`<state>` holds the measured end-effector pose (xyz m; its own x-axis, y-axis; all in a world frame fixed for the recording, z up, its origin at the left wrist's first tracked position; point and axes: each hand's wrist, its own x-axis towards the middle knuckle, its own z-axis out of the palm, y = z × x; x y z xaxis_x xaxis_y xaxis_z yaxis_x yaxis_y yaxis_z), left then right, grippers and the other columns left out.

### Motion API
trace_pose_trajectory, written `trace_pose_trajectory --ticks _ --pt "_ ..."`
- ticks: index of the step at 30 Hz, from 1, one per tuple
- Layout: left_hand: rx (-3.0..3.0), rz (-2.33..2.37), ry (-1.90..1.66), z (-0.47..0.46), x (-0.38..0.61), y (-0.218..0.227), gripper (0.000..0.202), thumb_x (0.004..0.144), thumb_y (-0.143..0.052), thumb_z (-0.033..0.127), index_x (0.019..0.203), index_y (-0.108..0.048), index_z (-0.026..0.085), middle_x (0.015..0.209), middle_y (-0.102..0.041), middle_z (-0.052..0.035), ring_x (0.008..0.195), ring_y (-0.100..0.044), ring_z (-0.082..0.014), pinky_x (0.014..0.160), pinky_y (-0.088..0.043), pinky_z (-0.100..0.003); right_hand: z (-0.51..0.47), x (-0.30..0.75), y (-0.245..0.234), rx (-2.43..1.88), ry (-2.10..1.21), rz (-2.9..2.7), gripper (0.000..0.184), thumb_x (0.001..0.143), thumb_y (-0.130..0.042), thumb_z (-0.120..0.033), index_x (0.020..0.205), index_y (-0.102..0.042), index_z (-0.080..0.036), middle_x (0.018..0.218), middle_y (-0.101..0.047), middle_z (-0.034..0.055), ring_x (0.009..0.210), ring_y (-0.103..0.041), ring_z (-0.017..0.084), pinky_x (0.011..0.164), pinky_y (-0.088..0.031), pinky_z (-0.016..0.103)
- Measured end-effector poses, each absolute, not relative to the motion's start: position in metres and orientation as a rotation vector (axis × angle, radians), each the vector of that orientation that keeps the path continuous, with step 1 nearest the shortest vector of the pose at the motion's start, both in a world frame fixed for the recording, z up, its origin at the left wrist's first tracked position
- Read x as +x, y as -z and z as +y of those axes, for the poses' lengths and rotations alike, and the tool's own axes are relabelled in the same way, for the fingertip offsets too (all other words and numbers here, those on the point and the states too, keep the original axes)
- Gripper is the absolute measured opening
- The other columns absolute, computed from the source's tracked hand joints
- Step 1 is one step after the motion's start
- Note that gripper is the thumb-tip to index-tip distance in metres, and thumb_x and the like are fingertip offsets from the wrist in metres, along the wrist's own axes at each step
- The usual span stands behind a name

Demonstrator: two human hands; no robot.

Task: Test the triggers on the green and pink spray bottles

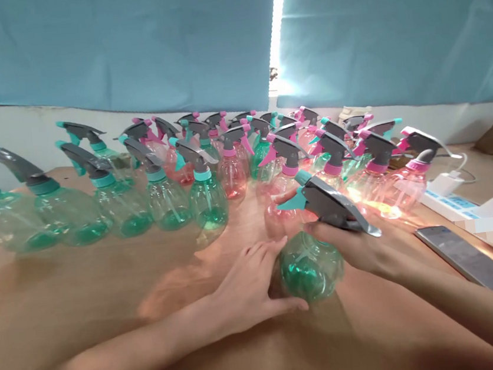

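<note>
A green see-through spray bottle (311, 266) with a grey and teal trigger head tilts above the wooden table in front of me. My right hand (351, 244) is closed round its neck, partly hidden behind the grey head, with a fingertip showing by the teal trigger. At the bottle's left side is my left hand (251, 282), thumb and fingers spread apart; whether it touches the bottle I cannot tell. Closest beyond them stand another green spray bottle (208, 204) and a pink spray bottle (233, 174), both upright.
Several green spray bottles (127, 207) line the left side. Several pink ones (374, 176) crowd the right, with mixed colours behind. A phone (473, 260) and a white power strip (447, 203) with plugs lie at right. Blue curtains (124, 50) hang behind the table.
</note>
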<state>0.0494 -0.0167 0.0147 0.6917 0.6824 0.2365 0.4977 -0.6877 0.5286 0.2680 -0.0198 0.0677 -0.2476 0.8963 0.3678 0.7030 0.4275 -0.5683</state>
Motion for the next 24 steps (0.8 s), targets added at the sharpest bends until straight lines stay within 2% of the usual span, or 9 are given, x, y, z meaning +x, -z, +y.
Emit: trace_pose_trajectory --ticks 2,5,8,11,13,18,24 --pt "2.531 0.939 -0.521 -0.011 0.042 -0.011 0.089 0.077 -0.075 0.058 0.146 -0.035 0.018 0.142 -0.051 -0.0141 0.130 -0.046 -0.0351 0.106 -0.038 -0.050 -0.013 0.264 -0.066 -1.300 -0.471 -1.972 0.008 0.085 -0.053 -0.022 0.081 -0.059 -0.026 0.060 -0.050 -0.0035 0.048 -0.043 0.013 0.043 -0.036 0.027" --pt "2.598 1.001 -0.429 -0.004 0.031 -0.008 0.082 0.082 -0.071 0.056 0.144 -0.039 0.013 0.144 -0.049 -0.0185 0.134 -0.042 -0.0356 0.108 -0.035 -0.051 -0.006 0.258 -0.066 -1.241 -0.592 -1.880 0.010 0.080 -0.054 -0.018 0.073 -0.049 -0.024 0.061 -0.043 -0.0045 0.051 -0.041 0.012 0.047 -0.038 0.026" --pt "2.627 1.039 -0.384 -0.001 0.024 -0.006 0.072 0.086 -0.065 0.055 0.142 -0.043 0.014 0.146 -0.047 -0.0192 0.136 -0.040 -0.0354 0.109 -0.034 -0.053 -0.003 0.253 -0.071 -1.219 -0.677 -1.864 0.021 0.076 -0.052 -0.012 0.067 -0.037 -0.024 0.061 -0.035 -0.0054 0.050 -0.033 0.010 0.045 -0.031 0.025" --pt "2.635 1.048 -0.353 -0.001 0.023 -0.004 0.070 0.089 -0.061 0.054 0.143 -0.042 0.014 0.147 -0.045 -0.0188 0.138 -0.038 -0.0356 0.111 -0.032 -0.054 -0.003 0.250 -0.076 -1.172 -0.723 -1.863 0.026 0.076 -0.051 -0.013 0.063 -0.031 -0.024 0.059 -0.030 -0.0056 0.047 -0.030 0.010 0.041 -0.026 0.024" --pt "2.642 1.050 -0.331 -0.002 0.024 -0.003 0.071 0.089 -0.060 0.054 0.144 -0.042 0.012 0.149 -0.044 -0.0190 0.140 -0.035 -0.0358 0.113 -0.030 -0.054 -0.004 0.249 -0.078 -1.157 -0.741 -1.855 0.027 0.077 -0.052 -0.017 0.061 -0.032 -0.024 0.057 -0.030 -0.0054 0.046 -0.031 0.010 0.040 -0.026 0.024" --pt "2.639 1.035 -0.307 -0.002 0.024 -0.003 0.072 0.091 -0.058 0.054 0.146 -0.040 0.012 0.150 -0.042 -0.0196 0.142 -0.032 -0.0353 0.114 -0.028 -0.056 -0.006 0.252 -0.074 -1.262 -0.744 -1.842 0.011 0.076 -0.055 -0.021 0.068 -0.050 -0.026 0.057 -0.038 -0.0045 0.048 -0.037 0.013 0.043 -0.035 0.026" --pt "2.652 1.034 -0.235 -0.002 0.024 -0.006 0.071 0.091 -0.059 0.052 0.144 -0.042 0.008 0.150 -0.040 -0.0215 0.142 -0.031 -0.0357 0.114 -0.027 -0.056 -0.007 0.255 -0.071 -1.289 -0.674 -1.886 0.025 0.080 -0.054 -0.023 0.061 -0.038 -0.025 0.054 -0.039 -0.0037 0.046 -0.038 0.012 0.037 -0.035 0.024"
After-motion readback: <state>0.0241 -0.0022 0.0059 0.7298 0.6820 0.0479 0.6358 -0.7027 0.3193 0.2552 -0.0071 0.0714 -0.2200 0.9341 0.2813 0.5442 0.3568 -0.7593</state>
